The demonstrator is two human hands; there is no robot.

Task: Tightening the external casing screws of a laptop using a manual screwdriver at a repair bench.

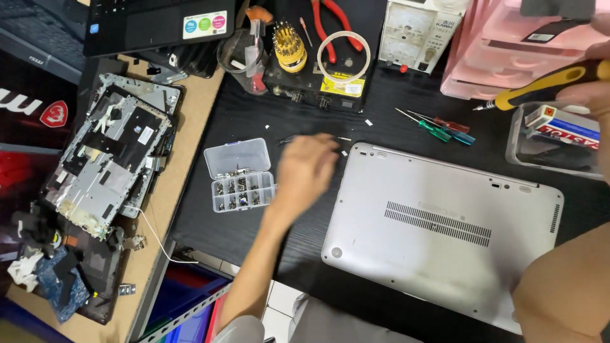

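Screwdriver [553, 82] gripped in right hand [594, 95] above laptop [445, 222]; left hand [305, 168] blurred on bench [254, 114], fingers' spread unclear.

Screw box [240, 174] left of the laptop [445, 232], screwdrivers [441, 127] behind it

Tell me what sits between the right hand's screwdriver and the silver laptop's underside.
Nothing visible blocks it. The right hand holds the yellow-handled screwdriver above the black desk, up and right of the laptop. Two small screwdrivers lie on the desk beyond the laptop's far edge, below that line.
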